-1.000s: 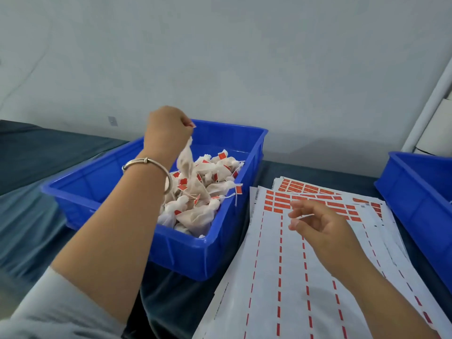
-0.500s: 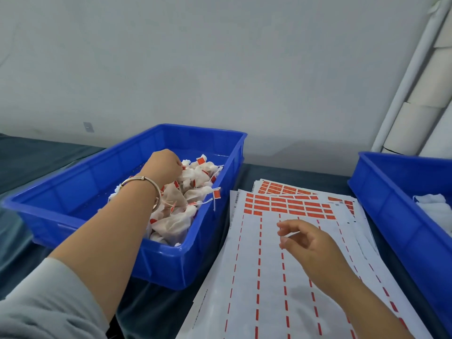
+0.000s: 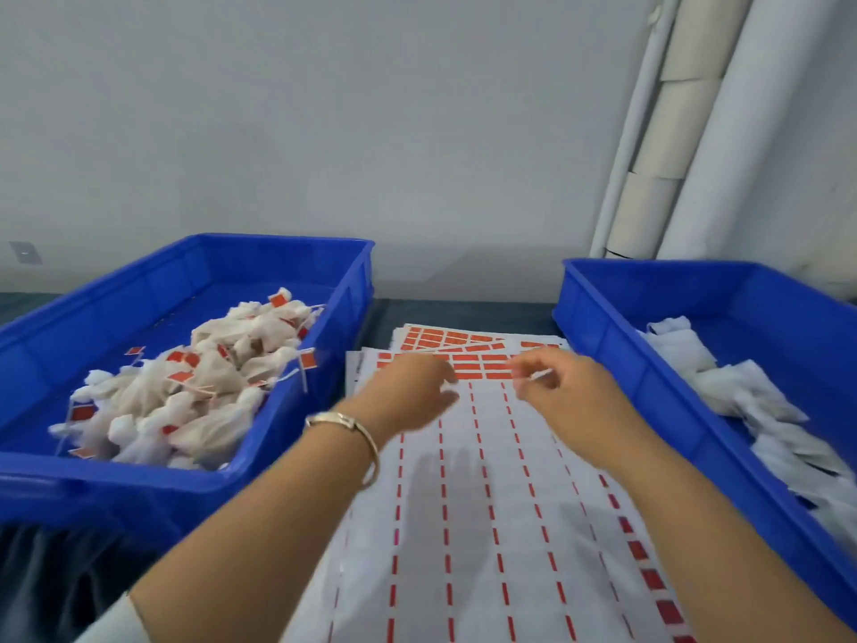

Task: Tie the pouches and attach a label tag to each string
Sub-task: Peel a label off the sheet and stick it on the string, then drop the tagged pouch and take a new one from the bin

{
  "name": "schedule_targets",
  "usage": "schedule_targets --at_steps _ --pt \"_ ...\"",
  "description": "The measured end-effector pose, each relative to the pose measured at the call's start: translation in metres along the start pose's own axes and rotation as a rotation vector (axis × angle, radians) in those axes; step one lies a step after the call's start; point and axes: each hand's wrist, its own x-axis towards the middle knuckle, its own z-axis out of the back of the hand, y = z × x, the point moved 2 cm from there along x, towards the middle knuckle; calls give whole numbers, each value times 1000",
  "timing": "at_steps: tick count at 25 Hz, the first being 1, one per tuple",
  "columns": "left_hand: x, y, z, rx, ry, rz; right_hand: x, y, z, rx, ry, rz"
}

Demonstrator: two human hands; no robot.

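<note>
I see two hands over the white sheets of red label stickers (image 3: 468, 494), which lie flat on the table between two bins. My left hand (image 3: 408, 392) has a thin metal bracelet (image 3: 345, 426) on the wrist. It hangs just above the sheet with its fingers loose and holds nothing. My right hand (image 3: 561, 387) is close beside it, and its thumb and finger pinch a thin white string (image 3: 540, 376). The two hands do not touch. The blue plastic bin on the left (image 3: 139, 475) holds a pile of tied white cloth pouches with small red tags (image 3: 195, 387). The blue plastic bin on the right (image 3: 649, 378) holds flat white pouches (image 3: 723, 387) with no tags. Behind it, white tubes (image 3: 686, 132) lean on the grey wall.
</note>
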Motion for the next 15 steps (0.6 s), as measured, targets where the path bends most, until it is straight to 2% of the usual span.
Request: schedule_targets --at_steps 3,5,9,13,15 --pt "-3 -15 -71 -25 178 -29 6 -14 55 -373 -75 -38" --pt "-3 -15 -103 60 179 -38 14 -35 94 -639 -45 -141" --pt "1 -5 -132 105 44 -55 28 -101 154 -635 -3 -447" --pt "2 -2 -138 95 14 -50 19 -160 142 -626 340 -574" --pt "2 -1 -138 93 4 -49 15 -170 125 -612 420 -598"
